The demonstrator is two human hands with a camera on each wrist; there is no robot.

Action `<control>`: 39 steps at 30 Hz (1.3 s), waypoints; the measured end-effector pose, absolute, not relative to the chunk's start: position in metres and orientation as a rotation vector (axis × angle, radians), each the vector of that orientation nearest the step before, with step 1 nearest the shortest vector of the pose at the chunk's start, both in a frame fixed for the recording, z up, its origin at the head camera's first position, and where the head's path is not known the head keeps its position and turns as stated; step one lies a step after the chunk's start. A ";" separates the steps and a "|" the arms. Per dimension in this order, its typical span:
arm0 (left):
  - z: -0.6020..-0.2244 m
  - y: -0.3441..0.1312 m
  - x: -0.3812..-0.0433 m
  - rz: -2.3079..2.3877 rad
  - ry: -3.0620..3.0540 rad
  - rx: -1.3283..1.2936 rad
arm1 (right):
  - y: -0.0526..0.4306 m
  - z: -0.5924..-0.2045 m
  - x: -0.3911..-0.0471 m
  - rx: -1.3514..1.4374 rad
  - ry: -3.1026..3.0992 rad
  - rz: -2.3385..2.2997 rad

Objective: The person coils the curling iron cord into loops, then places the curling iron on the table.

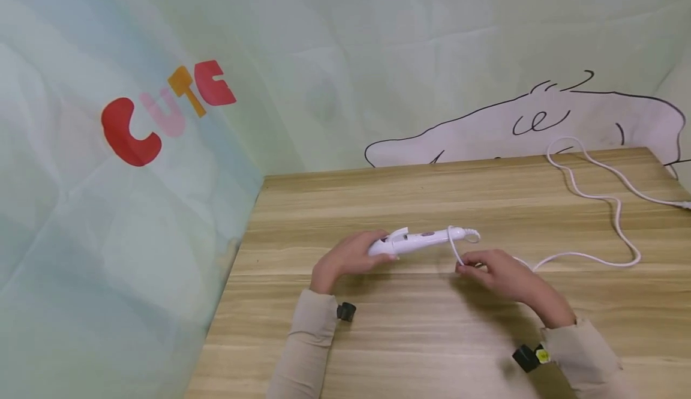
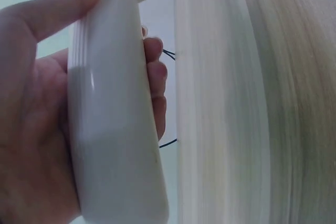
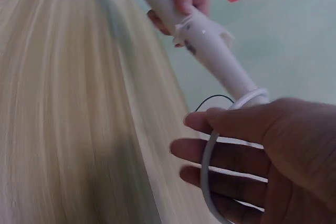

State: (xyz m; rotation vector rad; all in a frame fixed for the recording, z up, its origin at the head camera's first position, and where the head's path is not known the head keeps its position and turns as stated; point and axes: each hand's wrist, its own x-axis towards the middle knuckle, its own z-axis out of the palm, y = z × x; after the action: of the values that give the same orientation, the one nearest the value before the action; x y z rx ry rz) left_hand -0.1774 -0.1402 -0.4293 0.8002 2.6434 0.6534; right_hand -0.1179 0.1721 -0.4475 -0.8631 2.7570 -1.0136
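Note:
A white curling iron [image 1: 426,242] with a raised clamp lever is held above the wooden table. My left hand [image 1: 353,255] grips its thick barrel end; in the left wrist view thumb and fingers wrap around the smooth white barrel [image 2: 113,93]. Near the handle's tail, the white cord [image 1: 455,249] loops over the handle. My right hand [image 1: 499,273] pinches this cord between thumb and index finger, just below the handle. In the right wrist view the cord [image 3: 206,171] runs down across the other fingers, which are loosely extended.
The rest of the cord [image 1: 619,219] winds over the right side of the wooden table [image 1: 335,207], its plug [image 1: 684,205] at the right edge of view. A printed cloth backdrop [image 1: 324,105] stands behind and left of the table.

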 end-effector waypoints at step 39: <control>-0.408 -0.124 -0.156 0.537 2.684 0.821 | 0.169 -0.365 -0.132 -0.562 2.796 -0.939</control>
State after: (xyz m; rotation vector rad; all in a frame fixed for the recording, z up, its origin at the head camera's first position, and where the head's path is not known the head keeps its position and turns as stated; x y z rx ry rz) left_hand -0.1560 -0.1239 -0.4077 0.8213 2.6836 0.5371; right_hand -0.1318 0.1691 -0.3655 -0.5624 2.7957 -0.9387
